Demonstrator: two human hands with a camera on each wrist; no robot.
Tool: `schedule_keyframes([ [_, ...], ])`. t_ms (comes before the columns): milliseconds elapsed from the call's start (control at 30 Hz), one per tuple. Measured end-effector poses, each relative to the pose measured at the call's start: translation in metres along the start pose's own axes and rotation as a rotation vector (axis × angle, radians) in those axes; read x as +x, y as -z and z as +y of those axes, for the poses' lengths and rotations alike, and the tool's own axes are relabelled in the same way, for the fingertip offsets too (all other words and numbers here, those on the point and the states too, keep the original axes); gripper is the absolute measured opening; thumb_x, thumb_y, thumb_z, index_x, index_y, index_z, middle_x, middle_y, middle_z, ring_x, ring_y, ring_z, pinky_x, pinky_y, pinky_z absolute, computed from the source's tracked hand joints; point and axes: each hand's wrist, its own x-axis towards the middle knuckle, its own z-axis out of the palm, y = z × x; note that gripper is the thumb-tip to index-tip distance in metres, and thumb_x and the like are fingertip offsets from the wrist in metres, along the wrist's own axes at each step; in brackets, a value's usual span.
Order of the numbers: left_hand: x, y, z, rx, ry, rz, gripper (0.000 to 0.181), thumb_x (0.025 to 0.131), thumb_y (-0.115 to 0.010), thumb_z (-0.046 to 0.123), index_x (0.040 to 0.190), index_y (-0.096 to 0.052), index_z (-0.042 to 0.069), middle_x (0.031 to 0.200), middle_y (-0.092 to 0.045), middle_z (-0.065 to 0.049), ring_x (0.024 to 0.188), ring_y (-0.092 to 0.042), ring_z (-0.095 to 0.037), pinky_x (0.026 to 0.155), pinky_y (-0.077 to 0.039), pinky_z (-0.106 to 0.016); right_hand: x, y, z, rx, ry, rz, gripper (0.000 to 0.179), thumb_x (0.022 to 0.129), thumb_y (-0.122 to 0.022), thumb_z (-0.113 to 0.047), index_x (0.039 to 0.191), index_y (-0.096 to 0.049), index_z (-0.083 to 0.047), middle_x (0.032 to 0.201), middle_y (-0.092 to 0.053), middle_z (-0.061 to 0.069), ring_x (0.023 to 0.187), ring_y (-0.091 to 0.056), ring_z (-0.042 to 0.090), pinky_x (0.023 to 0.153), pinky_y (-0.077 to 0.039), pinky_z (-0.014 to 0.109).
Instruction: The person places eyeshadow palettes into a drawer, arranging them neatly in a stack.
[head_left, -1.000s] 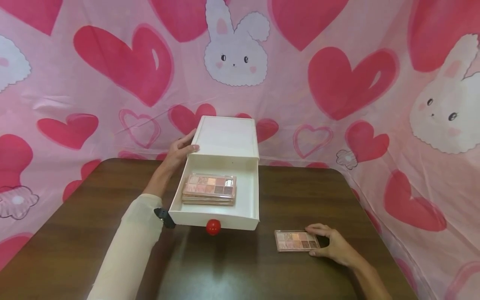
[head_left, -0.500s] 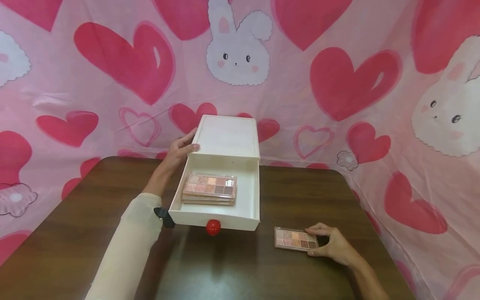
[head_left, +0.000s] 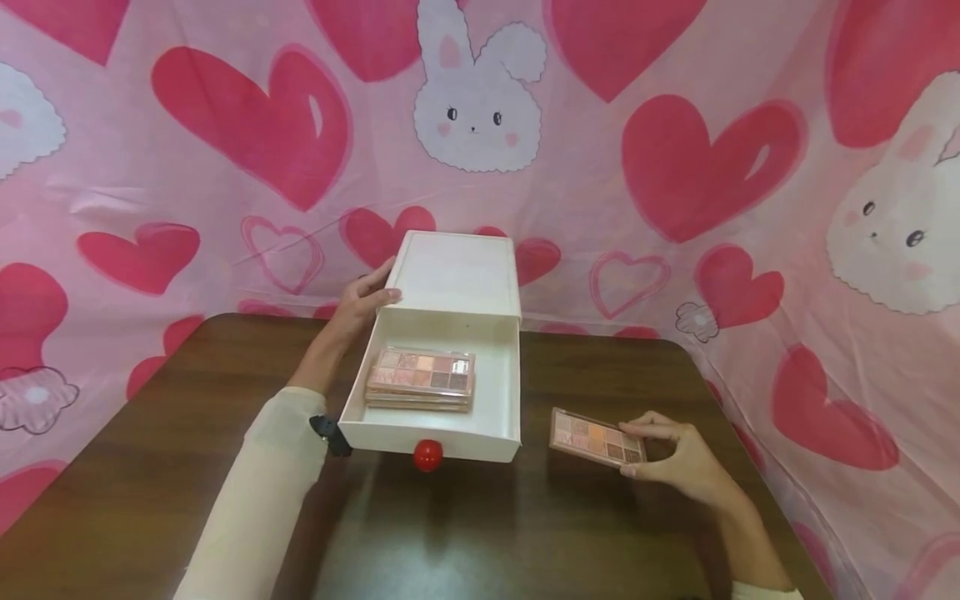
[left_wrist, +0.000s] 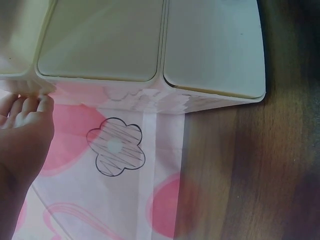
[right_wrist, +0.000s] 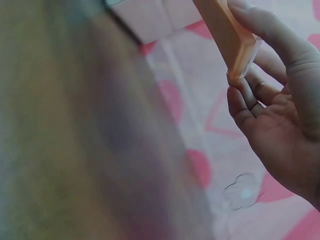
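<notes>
In the head view, a white plastic drawer unit (head_left: pixel 457 271) stands with its top drawer (head_left: pixel 497 400) pulled out. Flat against its left side lie the fingers of my left hand (head_left: pixel 362 302), with the thumb over the top edge. My left hand (left_wrist: pixel 25 115) also shows at the unit's side in the left wrist view. A small stack of eyeshadow palettes (head_left: pixel 422 375) is in the drawer's left half. Right of the drawer, my right hand (head_left: pixel 686 454) pinches another eyeshadow palette (head_left: pixel 592 437) by its right end, lifted and tilted. The right wrist view shows this palette (right_wrist: pixel 230 35) edge-on.
A red ball knob (head_left: pixel 427 456) sticks out from the drawer front. The unit stands on a dark brown wooden table (head_left: pixel 442 550). Behind hangs a pink cloth (head_left: pixel 570 200) with hearts and rabbits. More closed drawers (left_wrist: pixel 215 45) lie below in the left wrist view.
My right hand has raised the eyeshadow palette off the table and tilted it, its left end higher. My left hand and the drawer unit have stayed in place.
</notes>
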Motion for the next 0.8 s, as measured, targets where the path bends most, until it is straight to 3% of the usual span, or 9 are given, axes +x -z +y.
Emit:
schedule_keyframes([
  [367, 0.0, 0.0, -0.001, -0.009, 0.0, -0.013, 0.071, 0.093, -0.052, 0.006, 0.159, -0.028, 0.005, 0.168, -0.027, -0.014, 0.123, -0.048, -0.004, 0.097, -0.047, -0.009, 0.019, 0.009, -0.027, -0.024, 0.087, 0.054, 0.044, 0.071, -0.085, 0.005, 0.114, -0.075, 0.004, 0.1, -0.07, -0.006, 0.095, -0.058, 0.002, 0.085, -0.045, 0.015],
  [800, 0.0, 0.0, 0.0, -0.001, 0.008, -0.011, 0.071, 0.094, -0.051, 0.007, 0.16, -0.027, 0.007, 0.169, -0.026, -0.013, 0.123, -0.047, -0.004, 0.097, -0.047, -0.009, 0.037, 0.015, -0.053, -0.071, 0.123, 0.078, 0.044, 0.07, -0.087, 0.002, 0.113, -0.076, 0.001, 0.099, -0.07, -0.005, 0.096, -0.059, 0.003, 0.086, -0.045, 0.015],
])
